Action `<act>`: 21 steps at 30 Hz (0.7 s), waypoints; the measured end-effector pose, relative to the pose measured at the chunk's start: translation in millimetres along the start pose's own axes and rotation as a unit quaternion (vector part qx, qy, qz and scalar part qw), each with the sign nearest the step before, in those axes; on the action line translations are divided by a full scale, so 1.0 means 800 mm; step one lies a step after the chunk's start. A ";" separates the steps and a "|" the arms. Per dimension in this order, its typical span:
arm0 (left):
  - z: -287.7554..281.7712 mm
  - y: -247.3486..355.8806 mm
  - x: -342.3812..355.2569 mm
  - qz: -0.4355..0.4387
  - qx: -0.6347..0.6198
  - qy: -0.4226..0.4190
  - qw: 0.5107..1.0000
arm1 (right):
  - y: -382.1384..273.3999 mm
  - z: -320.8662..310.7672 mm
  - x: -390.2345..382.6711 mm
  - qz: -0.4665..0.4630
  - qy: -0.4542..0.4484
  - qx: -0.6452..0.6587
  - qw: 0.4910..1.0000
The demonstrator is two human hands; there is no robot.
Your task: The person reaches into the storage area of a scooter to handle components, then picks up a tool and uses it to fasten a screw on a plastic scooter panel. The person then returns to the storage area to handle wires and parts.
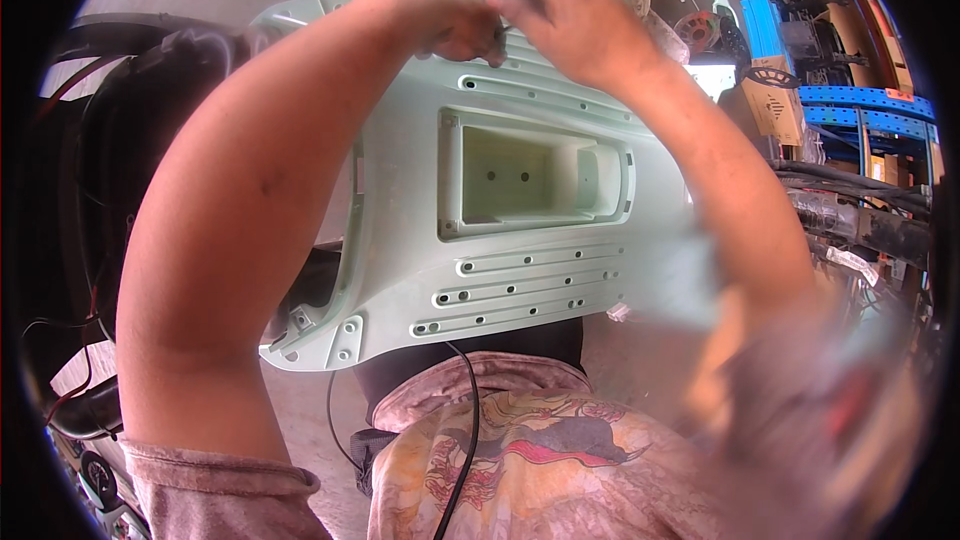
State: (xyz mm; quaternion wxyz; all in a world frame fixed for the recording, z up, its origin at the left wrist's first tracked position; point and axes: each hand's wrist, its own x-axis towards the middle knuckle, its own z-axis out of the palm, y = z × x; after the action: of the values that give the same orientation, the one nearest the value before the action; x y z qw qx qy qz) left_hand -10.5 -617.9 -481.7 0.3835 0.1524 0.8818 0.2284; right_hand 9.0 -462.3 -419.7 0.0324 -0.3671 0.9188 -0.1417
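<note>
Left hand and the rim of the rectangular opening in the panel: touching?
Apart. The head view shows the left hand beyond the opening's rim, with pale green panel visible between them.

Rack (pixel 868 122): blue, perforated beams, right side. Carton (pixel 786 126): brown, just left of rack. Cables (pixel 835 181): black, below rack beams. Wheel (pixel 99 478): dark, lower left. Floor (pixel 632 380): grey.

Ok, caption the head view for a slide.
Left hand and right hand, close together over the far side of a pale-green panel with a rectangular recess.
</note>
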 end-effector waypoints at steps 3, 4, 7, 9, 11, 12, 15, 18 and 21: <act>0.000 -0.011 0.002 -0.012 -0.001 0.012 1.000 | -0.009 0.007 0.003 0.194 -0.021 0.303 0.933; 0.000 -0.011 0.005 -0.012 0.014 0.013 1.000 | -0.009 0.007 0.002 0.258 -0.032 0.423 0.868; -0.001 -0.014 0.012 0.020 0.086 0.011 0.996 | -0.014 0.015 0.000 0.263 -0.029 0.582 0.769; -0.007 -0.021 0.012 0.080 0.171 0.007 0.982 | -0.002 0.019 -0.006 0.212 -0.067 0.632 0.742; -0.002 -0.035 0.019 0.096 0.153 0.049 0.982 | 0.013 0.012 -0.003 0.141 -0.135 0.639 0.744; 0.002 -0.041 0.023 0.076 0.109 0.066 0.989 | 0.020 0.009 -0.001 0.106 -0.169 0.640 0.742; 0.006 -0.029 0.031 0.061 0.038 0.068 0.995 | 0.041 0.004 -0.009 0.059 -0.188 0.603 0.773; 0.005 -0.044 0.038 0.073 0.027 0.031 0.996 | 0.032 0.013 -0.003 0.043 -0.139 0.518 0.843; 0.006 -0.036 0.034 0.081 0.021 0.029 0.996 | 0.018 0.016 -0.003 0.052 -0.081 0.423 0.901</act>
State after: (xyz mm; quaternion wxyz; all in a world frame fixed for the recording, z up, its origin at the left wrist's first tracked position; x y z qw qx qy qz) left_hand -27.9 -628.6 -515.8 0.3352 0.2246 0.8817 0.2445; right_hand 3.2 -453.8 -436.1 0.2658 -0.2811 0.7845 -0.4846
